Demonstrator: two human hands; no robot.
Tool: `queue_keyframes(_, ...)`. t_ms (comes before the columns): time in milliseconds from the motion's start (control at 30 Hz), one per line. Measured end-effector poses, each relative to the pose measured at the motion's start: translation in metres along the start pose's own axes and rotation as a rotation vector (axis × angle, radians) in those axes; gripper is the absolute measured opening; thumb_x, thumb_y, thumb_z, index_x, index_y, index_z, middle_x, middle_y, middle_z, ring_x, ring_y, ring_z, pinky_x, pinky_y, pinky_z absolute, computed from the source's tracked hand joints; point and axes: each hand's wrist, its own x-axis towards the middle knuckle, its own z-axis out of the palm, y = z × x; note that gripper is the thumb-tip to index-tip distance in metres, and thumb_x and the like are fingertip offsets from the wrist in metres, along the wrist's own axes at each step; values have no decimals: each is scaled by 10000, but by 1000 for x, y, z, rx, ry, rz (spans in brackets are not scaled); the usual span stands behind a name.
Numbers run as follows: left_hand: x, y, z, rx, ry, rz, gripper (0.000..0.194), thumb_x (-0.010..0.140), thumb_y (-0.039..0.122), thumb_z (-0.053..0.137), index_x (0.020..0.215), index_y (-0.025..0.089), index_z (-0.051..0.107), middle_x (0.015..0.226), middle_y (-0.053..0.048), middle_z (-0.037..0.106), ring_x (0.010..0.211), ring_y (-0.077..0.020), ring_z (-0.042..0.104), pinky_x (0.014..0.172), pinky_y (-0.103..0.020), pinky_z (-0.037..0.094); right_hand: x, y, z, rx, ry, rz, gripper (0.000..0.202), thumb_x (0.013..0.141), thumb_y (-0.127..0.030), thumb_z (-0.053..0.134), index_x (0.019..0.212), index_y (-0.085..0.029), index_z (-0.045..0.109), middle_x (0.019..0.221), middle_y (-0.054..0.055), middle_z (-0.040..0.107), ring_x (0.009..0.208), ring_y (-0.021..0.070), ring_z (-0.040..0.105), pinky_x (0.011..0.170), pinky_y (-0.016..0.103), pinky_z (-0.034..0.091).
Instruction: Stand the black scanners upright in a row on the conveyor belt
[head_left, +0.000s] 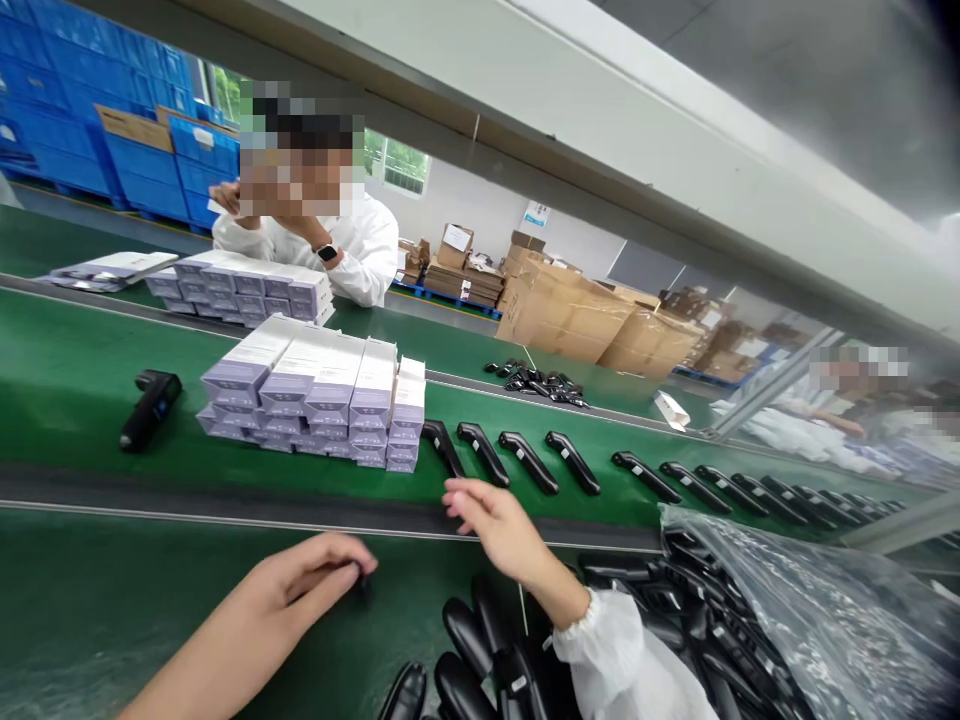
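Note:
My left hand [315, 575] hovers over the green bench with fingers and thumb pinched together. A small black piece [364, 584] shows at its fingertips, too hidden to name. My right hand [484, 515], in a white sleeve, is held over the near edge of the green belt. Its fingers are loosely bent and apart, with nothing seen in them. Just beyond them lies a black angled handheld device [444, 448], at the near end of a row of similar devices [529, 462]. Below my right hand, several loose black casings [472, 640] are heaped on the bench.
Stacked white-and-purple boxes [330, 385] stand on the belt, with a lone black device [151, 408] left of them. A plastic bag [810, 600] partly covers more black parts at right. Across the line, a person in white [367, 240] works behind more boxes [240, 285]. A beam [525, 130] crosses overhead.

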Motion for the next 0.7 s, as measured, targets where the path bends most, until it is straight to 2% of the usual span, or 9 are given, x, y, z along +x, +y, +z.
queue_keyframes(33, 8, 16, 4, -156, -72, 44, 301, 889, 487, 501, 987, 282, 698, 1096, -17, 705, 1053, -225, 654, 899, -295, 540, -8, -10, 4, 167, -135, 3, 420, 945, -468, 515, 1264, -213, 616, 1206, 84, 651, 1078, 214, 609, 927, 364, 494)
queue_keyframes(100, 23, 41, 14, -311, -115, 121, 295, 889, 448, 482, 925, 259, 707, 1235, -35, 640, 1141, -235, 603, 964, -339, 511, -18, -26, 7, 388, -331, -7, 440, 909, -499, 573, 1251, -228, 629, 1196, 60, 651, 1037, 193, 613, 891, 341, 504)
queue_keyframes(167, 35, 53, 22, -314, -95, 180, 291, 891, 407, 465, 878, 249, 708, 1321, -42, 563, 1189, -242, 563, 977, -369, 501, -20, -35, 0, 473, -404, -11, 428, 872, -499, 627, 1192, -218, 665, 1108, 45, 669, 951, 163, 617, 859, 319, 503)
queue_keyframes(233, 42, 53, 29, -231, -68, 205, 290, 909, 384, 443, 940, 267, 707, 1356, -44, 511, 1234, -245, 521, 959, -378, 511, -16, -32, -14, 456, -418, 33, 398, 811, -468, 706, 1099, -194, 700, 956, 25, 682, 831, 137, 613, 809, 299, 503)
queue_keyframes(300, 44, 43, 35, -120, -46, 211, 317, 939, 394, 417, 1108, 309, 671, 1371, -46, 490, 1277, -251, 481, 915, -364, 537, -7, -17, -27, 343, -353, 63, 337, 768, -413, 747, 1004, -176, 708, 857, 9, 669, 763, 128, 602, 770, 288, 503)
queue_keyframes(367, 42, 27, 40, 8, -39, 212, 358, 966, 420, 395, 1254, 352, 597, 1370, -41, 499, 1298, -248, 465, 928, -365, 538, 5, 5, -36, 171, -148, 69, 259, 788, -365, 703, 959, -171, 681, 822, 8, 648, 724, 134, 597, 703, 281, 514)
queue_keyframes(467, 36, 5, 46, 159, -31, 237, 377, 985, 422, 388, 1324, 370, 545, 1358, -23, 530, 1279, -226, 500, 1006, -359, 501, 23, 40, -38, -136, 152, 80, 164, 835, -271, 584, 946, -166, 643, 926, 48, 638, 710, 147, 604, 670, 301, 533)
queue_keyframes(600, 32, -13, 48, 254, -70, 279, 399, 992, 407, 394, 1379, 377, 485, 1372, 5, 549, 1272, -203, 522, 987, -293, 516, 38, 66, -36, -477, 180, 69, 324, 849, -164, 537, 1167, -168, 597, 1175, 115, 614, 919, 206, 641, 860, 362, 519)
queue_keyframes(700, 32, -17, 47, 305, -80, 300, 399, 992, 391, 404, 1383, 369, 484, 1353, 14, 580, 1270, -207, 531, 978, -294, 525, 46, 70, -34, -689, 179, 71, 435, 898, -115, 450, 1330, -117, 507, 1186, 168, 623, 1110, 260, 596, 949, 376, 472)
